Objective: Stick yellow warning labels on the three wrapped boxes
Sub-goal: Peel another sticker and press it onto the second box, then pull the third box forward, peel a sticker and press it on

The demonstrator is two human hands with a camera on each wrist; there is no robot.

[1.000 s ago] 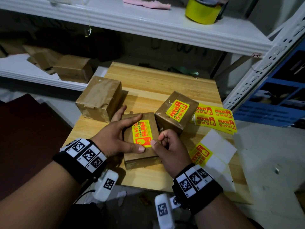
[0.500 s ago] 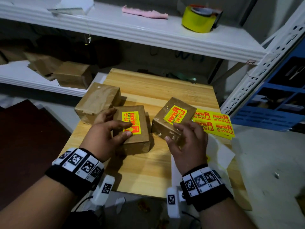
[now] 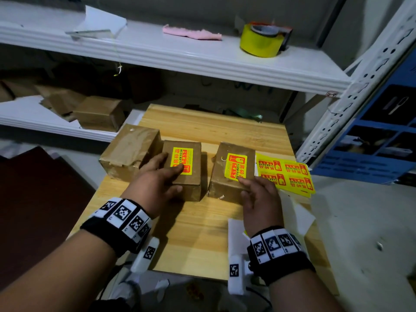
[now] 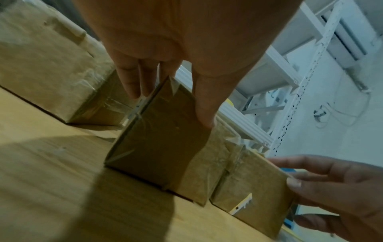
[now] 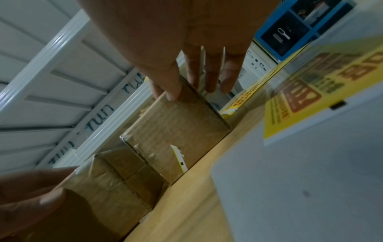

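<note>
So, two boxes are labelled and one is left to do.
The middle box (image 3: 191, 179) and the right box (image 3: 221, 176) each carry a glossy yellow label (image 3: 182, 161) on top. The left box (image 3: 130, 152), creased brown paper under clear tape, is bare. The left hand (image 3: 155, 185) and the right hand (image 3: 262, 199) rest straight-fingered on the labelled two, grasping nothing, on the wooden surface (image 3: 198, 233).

left hand (image 3: 155, 183) covering corner of middle box's label (image 3: 183, 157), label sheet (image 5: 323, 91) blurred, backing paper (image 3: 297, 215) partly under right hand (image 3: 262, 203)

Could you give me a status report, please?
Left hand on middle box, right hand on right box. Both labelled; left box top bare. Nothing blocking.
</note>
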